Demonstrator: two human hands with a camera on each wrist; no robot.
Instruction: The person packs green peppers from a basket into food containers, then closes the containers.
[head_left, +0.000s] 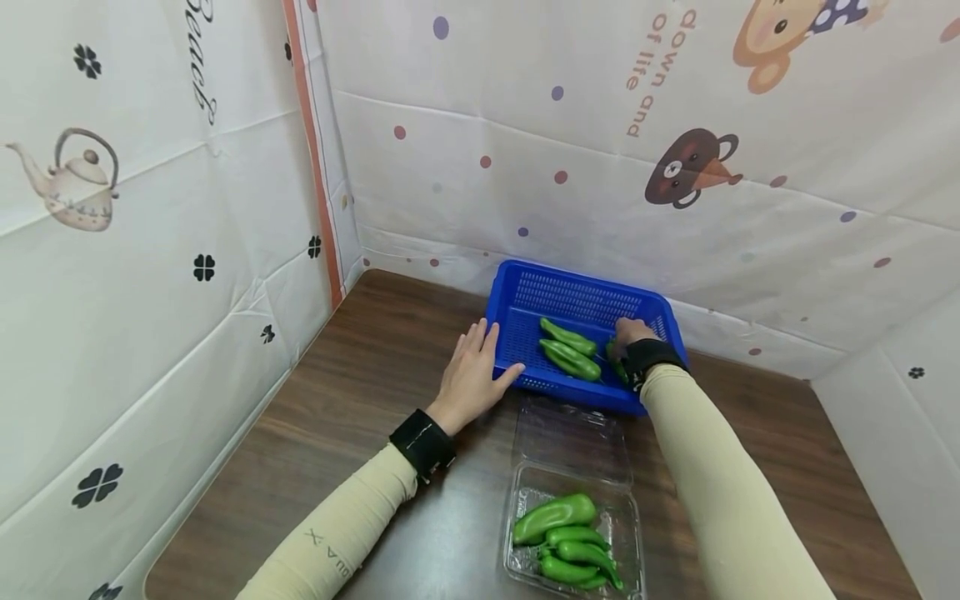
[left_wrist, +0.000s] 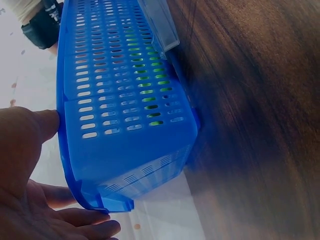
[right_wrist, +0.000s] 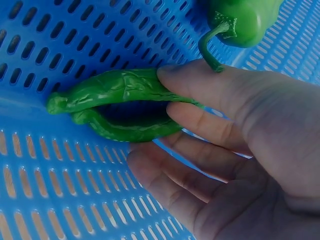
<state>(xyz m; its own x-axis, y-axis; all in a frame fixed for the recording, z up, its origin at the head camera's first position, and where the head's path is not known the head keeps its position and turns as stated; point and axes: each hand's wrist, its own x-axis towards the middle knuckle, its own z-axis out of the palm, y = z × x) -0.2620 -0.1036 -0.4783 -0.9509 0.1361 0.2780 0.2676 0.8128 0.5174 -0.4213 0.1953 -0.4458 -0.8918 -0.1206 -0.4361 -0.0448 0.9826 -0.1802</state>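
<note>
A blue perforated basket point(head_left: 570, 292) sits at the back of the table with green peppers inside. My left hand point(head_left: 472, 375) rests against its left corner, fingers fairly straight along the rim; in the left wrist view the thumb point(left_wrist: 47, 125) touches the basket rim. Inside the basket's right end, my right hand point(head_left: 633, 332) holds two slim green peppers point(right_wrist: 120, 87) between thumb and fingers. Two larger green peppers point(head_left: 570, 358) lie to its left in the basket. One of them, a plump pepper point(right_wrist: 247, 22), shows its stem beside the right thumb.
In front of the basket stands a clear plastic clamshell box point(head_left: 637, 533), its lid point(head_left: 573, 437) folded back toward the basket. Several green peppers point(head_left: 566, 533) lie in it. Printed cloth point(head_left: 480, 192) walls the brown wooden table point(head_left: 360, 350) at the back and sides.
</note>
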